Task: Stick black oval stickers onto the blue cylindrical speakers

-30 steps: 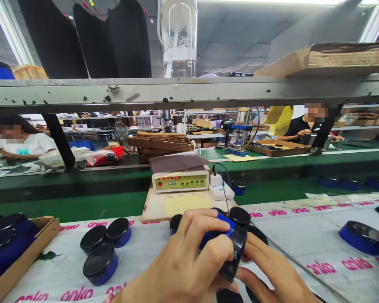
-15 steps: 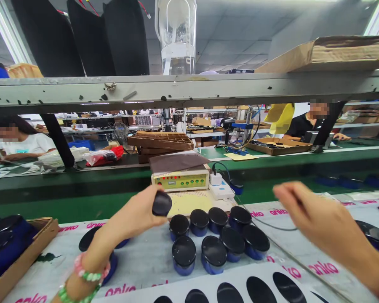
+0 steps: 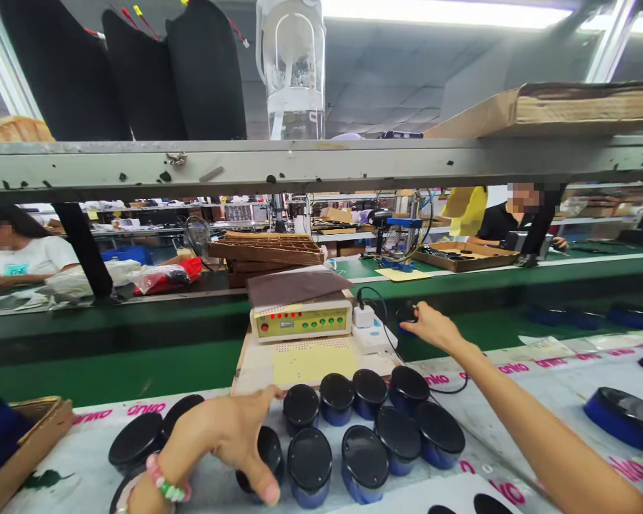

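Lowered now, the open left hand (image 3: 219,435) rests beside a black-lidded blue round tin (image 3: 268,451), while the right hand (image 3: 429,325), grip unclear, stretches to a matching tin (image 3: 407,311) across the green belt (image 3: 112,364)

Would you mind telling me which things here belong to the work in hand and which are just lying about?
In use:
the left hand beside a black-topped blue round piece
the right hand at a second piece
the rows of matching pieces

Lying about:
the wooden rack
the red plastic bag

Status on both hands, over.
Left hand open, over a blue pod. Right hand at another blue pod on the green belt. Black cable looping beside right forearm.
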`<action>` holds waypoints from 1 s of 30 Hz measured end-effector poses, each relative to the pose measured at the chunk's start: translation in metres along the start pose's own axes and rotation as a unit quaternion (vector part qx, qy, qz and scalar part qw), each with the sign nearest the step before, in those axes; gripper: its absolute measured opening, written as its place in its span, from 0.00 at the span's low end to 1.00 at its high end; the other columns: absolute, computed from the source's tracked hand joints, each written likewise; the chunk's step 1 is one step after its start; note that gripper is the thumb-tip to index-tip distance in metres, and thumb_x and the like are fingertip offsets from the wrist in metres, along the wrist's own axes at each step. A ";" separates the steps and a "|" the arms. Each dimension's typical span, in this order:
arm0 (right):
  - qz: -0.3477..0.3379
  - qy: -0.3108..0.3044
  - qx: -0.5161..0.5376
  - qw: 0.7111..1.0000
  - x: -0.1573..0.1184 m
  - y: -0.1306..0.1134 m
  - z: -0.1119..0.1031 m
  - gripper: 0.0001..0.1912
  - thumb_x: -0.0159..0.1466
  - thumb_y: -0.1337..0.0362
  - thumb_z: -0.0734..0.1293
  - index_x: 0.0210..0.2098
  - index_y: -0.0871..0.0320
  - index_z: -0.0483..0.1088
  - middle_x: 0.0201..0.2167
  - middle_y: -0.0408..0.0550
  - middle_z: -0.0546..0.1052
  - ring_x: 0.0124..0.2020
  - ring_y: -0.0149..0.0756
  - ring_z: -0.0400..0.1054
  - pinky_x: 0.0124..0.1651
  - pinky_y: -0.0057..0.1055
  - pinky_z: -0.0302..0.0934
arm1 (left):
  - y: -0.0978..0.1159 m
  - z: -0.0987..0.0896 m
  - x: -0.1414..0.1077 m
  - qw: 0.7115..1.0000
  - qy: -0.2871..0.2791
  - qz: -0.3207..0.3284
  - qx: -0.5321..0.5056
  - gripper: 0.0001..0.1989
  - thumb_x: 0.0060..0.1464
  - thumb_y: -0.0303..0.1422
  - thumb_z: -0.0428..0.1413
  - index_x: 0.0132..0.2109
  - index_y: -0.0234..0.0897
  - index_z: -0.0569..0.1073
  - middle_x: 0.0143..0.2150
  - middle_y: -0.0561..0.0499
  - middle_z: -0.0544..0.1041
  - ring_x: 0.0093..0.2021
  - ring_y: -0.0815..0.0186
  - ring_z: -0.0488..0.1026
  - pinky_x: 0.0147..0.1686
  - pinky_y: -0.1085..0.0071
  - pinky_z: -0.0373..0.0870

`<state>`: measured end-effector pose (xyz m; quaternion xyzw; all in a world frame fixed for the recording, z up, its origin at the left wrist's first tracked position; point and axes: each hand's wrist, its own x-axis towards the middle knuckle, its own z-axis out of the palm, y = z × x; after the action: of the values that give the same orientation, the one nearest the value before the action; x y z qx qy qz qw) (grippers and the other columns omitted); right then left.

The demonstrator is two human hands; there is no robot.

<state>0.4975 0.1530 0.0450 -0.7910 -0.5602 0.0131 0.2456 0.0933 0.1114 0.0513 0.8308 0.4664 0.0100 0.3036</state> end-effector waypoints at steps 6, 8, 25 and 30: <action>-0.217 -0.051 0.158 0.962 -0.097 -0.072 -0.076 0.20 0.59 0.48 0.62 0.41 0.56 0.61 0.33 0.43 0.73 0.26 0.30 0.66 0.25 0.25 0.57 | 0.079 0.027 -0.015 0.852 0.047 0.215 -0.476 0.36 0.54 0.55 0.50 0.65 0.50 0.50 0.67 0.43 0.52 0.57 0.54 0.66 0.56 0.54 0.62; -0.347 -0.095 0.177 0.916 -0.144 -0.101 -0.090 0.14 0.59 0.54 0.64 0.39 0.55 0.60 0.25 0.38 0.71 0.21 0.28 0.63 0.20 0.23 0.54 | 0.103 0.040 -0.022 0.749 -0.024 0.238 -0.618 0.33 0.55 0.57 0.47 0.62 0.45 0.58 0.62 0.41 0.62 0.52 0.54 0.71 0.48 0.56 0.69; -0.440 0.100 0.095 0.887 -0.218 -0.111 -0.089 0.20 0.71 0.60 0.51 0.25 0.55 0.61 0.18 0.36 0.67 0.17 0.26 0.61 0.21 0.24 0.54 | 0.113 0.042 -0.044 0.735 0.030 0.240 -0.634 0.26 0.52 0.51 0.57 0.50 0.40 0.64 0.43 0.46 0.74 0.39 0.61 0.75 0.39 0.65 0.72; -0.436 0.035 0.132 0.890 -0.215 -0.111 -0.095 0.21 0.71 0.60 0.51 0.23 0.55 0.57 0.16 0.34 0.65 0.16 0.23 0.59 0.20 0.21 0.54 | 0.111 0.040 -0.044 0.768 0.109 0.288 -0.562 0.28 0.51 0.54 0.56 0.50 0.40 0.62 0.48 0.45 0.70 0.44 0.59 0.71 0.41 0.66 0.69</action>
<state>0.3483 -0.0470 0.1187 -0.4274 -0.8330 -0.0492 0.3479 0.1657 0.0148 0.0874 0.6008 0.1460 0.4473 0.6463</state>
